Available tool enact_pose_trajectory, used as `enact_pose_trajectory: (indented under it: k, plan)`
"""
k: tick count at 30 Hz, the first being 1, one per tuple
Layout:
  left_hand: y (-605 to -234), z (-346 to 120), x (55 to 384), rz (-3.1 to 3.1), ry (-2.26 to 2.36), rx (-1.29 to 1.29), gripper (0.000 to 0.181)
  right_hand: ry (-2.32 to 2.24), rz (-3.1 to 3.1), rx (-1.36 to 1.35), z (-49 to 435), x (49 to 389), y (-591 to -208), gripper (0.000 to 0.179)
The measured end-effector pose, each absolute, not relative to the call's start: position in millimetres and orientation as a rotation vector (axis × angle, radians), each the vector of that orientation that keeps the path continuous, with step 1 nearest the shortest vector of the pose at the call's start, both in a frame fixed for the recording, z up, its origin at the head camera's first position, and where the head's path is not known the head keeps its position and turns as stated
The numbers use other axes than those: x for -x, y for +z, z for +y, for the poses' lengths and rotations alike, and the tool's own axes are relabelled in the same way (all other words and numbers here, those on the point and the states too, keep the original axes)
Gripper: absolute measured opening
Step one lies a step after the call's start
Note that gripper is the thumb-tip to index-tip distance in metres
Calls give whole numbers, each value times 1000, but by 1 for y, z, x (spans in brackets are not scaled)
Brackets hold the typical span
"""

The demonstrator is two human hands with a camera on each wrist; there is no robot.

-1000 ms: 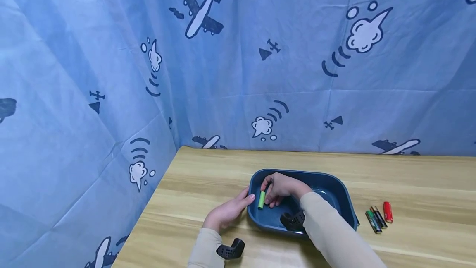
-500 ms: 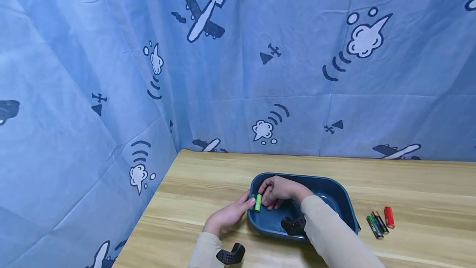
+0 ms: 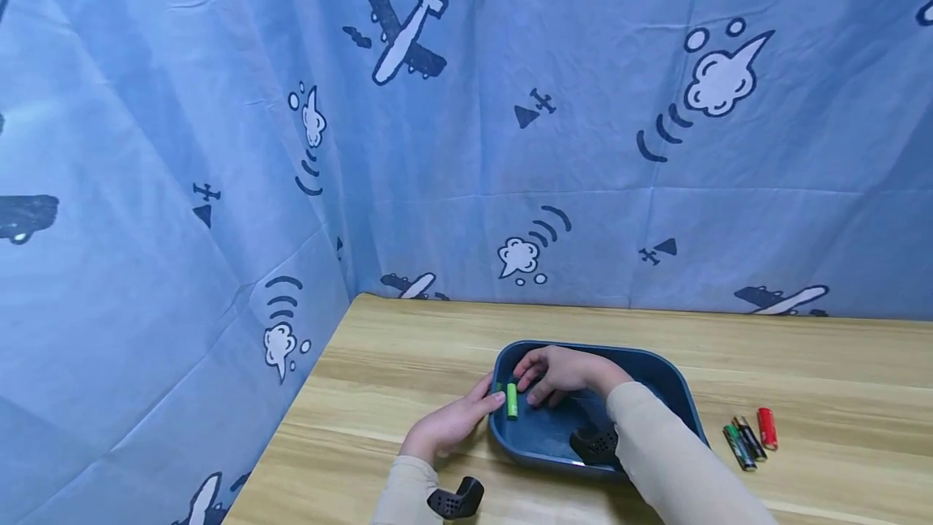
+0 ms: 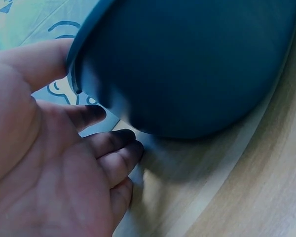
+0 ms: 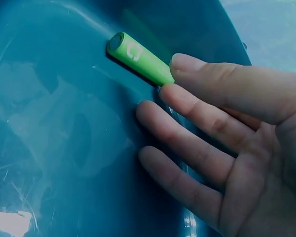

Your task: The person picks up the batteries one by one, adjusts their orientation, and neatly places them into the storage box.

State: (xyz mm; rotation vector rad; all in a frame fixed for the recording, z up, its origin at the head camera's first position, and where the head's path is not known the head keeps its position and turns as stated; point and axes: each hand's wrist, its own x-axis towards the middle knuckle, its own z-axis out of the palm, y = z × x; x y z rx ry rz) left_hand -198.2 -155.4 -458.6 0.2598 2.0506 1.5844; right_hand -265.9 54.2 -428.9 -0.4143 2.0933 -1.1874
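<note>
A bright green battery lies on the floor of a dark blue plastic basin, close to its left wall. My right hand is inside the basin, just right of the battery, with fingers spread and loosely bent. In the right wrist view, the thumb tip and forefinger are right at one end of the battery, not wrapped round it. My left hand grips the basin's left side. Its thumb hooks over the rim while the other fingers stay outside, below the basin wall.
On the wooden table, right of the basin, lie a green-and-black battery, a black battery and a red battery. A blue curtain with airplane prints hangs behind and to the left.
My right fingers have come away from the green battery and shifted slightly right. The battery has settled near the basin's left wall. My left hand keeps its place at the rim.
</note>
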Motion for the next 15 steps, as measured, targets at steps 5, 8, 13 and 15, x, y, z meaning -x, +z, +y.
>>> enact_pose_trajectory:
  k: [5, 8, 13, 15]
  plan:
    - [-459, -155, 198, 2058, 1564, -242, 63, -1182, 2096, 416, 56, 263, -427, 34]
    - [-457, -155, 196, 2068, 1546, -235, 63, -1178, 2089, 424, 58, 261, -427, 34]
    - [-456, -156, 195, 2080, 1536, -225, 63, -1180, 2068, 454, 61, 259, -426, 35]
    - [-456, -157, 195, 2084, 1533, -217, 64, -1179, 2061, 458, 61, 259, -424, 35]
